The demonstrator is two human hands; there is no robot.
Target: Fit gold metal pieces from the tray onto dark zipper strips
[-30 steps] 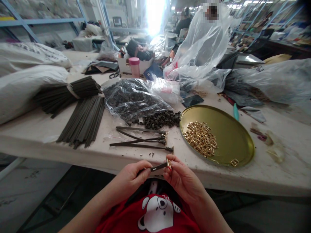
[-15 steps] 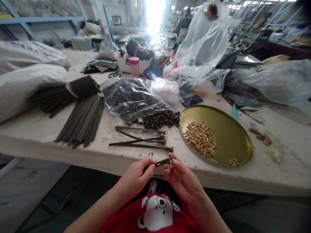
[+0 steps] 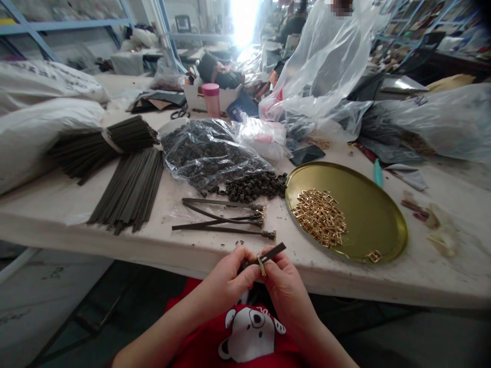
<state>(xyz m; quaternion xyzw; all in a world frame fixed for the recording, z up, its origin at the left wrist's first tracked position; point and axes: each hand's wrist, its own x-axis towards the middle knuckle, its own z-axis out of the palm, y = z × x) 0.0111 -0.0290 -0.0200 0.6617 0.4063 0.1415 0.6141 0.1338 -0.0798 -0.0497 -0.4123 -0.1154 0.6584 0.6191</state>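
Just in front of the table edge, my left hand (image 3: pixel 238 271) pinches a dark strap (image 3: pixel 275 251) with a small slot near its end. A gold buckle (image 3: pixel 261 266) sits around that strap, and the strap's end sticks out past it. My right hand (image 3: pixel 282 271) has its fingers closed on the buckle and the strap beside it; the exact grip is partly hidden. Beyond my hands lie several straps (image 3: pixel 222 231) with gold buckles and dark loops at their right ends. A round gold tray (image 3: pixel 368 204) to the right holds a heap of gold buckles (image 3: pixel 319 217).
Dark keeper loops (image 3: pixel 253 188) spill from a clear plastic bag (image 3: pixel 215 151). Loose straps (image 3: pixel 128 189) and a tied bundle (image 3: pixel 111 138) lie at the left beside white sacks (image 3: pixel 42 133). A pink-lidded jar (image 3: pixel 211 99) and a phone-like dark slab (image 3: pixel 307 155) stand farther back.
The buckle has moved along the strap away from its end, so more strap sticks out past it. My hands have come closer together. The view has shifted slightly.
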